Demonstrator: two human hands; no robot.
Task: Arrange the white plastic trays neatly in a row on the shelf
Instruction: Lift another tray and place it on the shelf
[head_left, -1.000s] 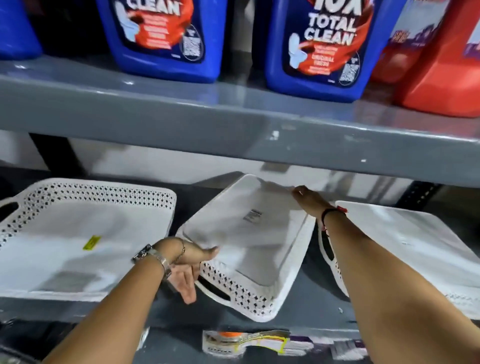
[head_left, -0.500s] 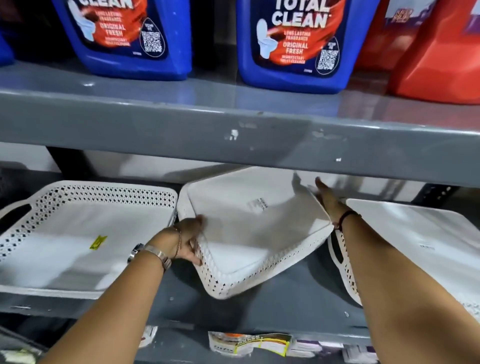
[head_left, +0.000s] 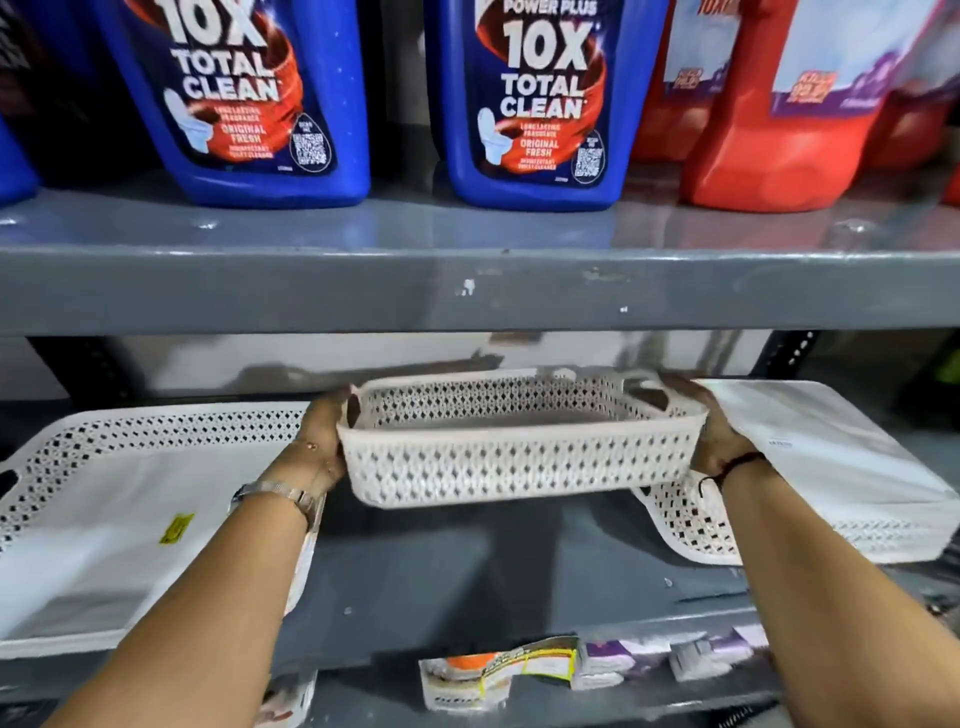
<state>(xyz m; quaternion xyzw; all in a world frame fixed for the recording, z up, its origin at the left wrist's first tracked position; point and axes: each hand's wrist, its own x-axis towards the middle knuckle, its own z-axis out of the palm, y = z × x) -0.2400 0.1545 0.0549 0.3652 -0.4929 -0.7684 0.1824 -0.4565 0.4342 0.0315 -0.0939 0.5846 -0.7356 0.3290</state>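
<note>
On grey shelf (head_left: 467, 566): three white trays (head_left: 514, 457).

I judge this to be a shop, most likely the household goods aisle of a store. I see grey metal shelving (head_left: 467, 291) with a chipped front edge and a perforated dark upright (head_left: 789, 353) at the right. The upper shelf carries identical blue toilet cleaner bottles (head_left: 535, 104) standing side by side, printed "10X TOTAL CLEAN", each with a scan code, and beside them red bottles (head_left: 779, 119) of another cleaner. The lower shelf holds several alike white plastic trays (head_left: 104, 519), one bearing a yellow sticker (head_left: 176, 528) and another a small printed label (head_left: 779, 444). Paper price tags (head_left: 519, 670) hang along the lower shelf's front edge.
</note>
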